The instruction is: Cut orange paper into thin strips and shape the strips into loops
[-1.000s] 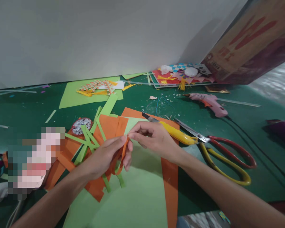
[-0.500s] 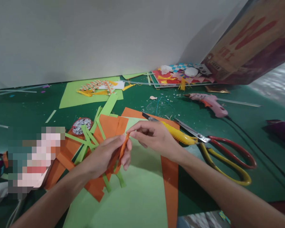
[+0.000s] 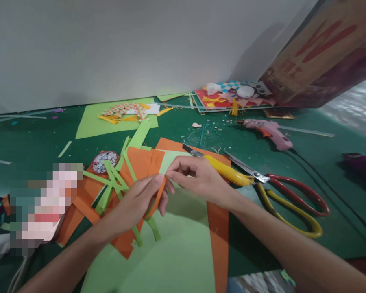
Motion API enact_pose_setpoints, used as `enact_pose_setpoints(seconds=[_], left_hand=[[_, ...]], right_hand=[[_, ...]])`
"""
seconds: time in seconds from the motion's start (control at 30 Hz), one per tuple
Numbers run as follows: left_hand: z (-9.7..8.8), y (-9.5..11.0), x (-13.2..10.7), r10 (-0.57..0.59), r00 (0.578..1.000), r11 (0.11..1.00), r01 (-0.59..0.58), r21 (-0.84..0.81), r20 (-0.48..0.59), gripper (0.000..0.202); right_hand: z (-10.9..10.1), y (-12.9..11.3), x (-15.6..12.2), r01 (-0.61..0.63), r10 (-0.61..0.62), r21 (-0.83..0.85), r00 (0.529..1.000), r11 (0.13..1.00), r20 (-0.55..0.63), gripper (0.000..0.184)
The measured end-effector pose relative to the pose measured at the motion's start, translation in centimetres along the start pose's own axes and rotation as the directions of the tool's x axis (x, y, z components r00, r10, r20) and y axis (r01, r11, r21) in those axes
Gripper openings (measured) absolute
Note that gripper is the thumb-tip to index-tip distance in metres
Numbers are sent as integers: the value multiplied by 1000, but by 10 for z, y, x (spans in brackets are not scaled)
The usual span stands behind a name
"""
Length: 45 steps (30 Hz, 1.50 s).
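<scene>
A single camera rides on the person's head, looking forward and down across the green mat (image 3: 33, 142) to the white wall (image 3: 140, 49) at the back. It sits close: both forearms come in from the bottom edge, and the left hand (image 3: 134, 201) and right hand (image 3: 201, 179) meet near mid-frame.

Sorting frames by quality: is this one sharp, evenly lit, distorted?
Head view: soft, even light, a faint shadow under the right hand on the green sheet; wide-angle stretch at edges; left hand and orange strip slightly soft; pixelated block at left.
</scene>
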<state>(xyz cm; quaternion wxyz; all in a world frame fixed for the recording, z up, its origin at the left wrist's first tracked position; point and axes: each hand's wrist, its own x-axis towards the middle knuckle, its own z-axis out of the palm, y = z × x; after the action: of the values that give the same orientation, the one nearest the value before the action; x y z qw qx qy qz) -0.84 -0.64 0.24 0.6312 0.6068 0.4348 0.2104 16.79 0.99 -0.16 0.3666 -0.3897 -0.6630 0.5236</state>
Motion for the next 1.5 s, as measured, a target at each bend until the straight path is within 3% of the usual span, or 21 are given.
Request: enact_pose_setpoints(seconds=[0.17,0.53,1.5], left_hand=[[3,3,-2,1,1000,991,0,130,-8,40],[5,-2,1,54,998,989,-49,137,-33,42],[4,-3,1,32,1000,972,-30,234,-1,45]], right_hand=[[0,3,1,-1,0,-16,1000,1000,-25,16],[-1,4,2,29,-35,-68,996,997,-83,15],[-12,-1,1,15,-25,-50,974,999,-223,18]])
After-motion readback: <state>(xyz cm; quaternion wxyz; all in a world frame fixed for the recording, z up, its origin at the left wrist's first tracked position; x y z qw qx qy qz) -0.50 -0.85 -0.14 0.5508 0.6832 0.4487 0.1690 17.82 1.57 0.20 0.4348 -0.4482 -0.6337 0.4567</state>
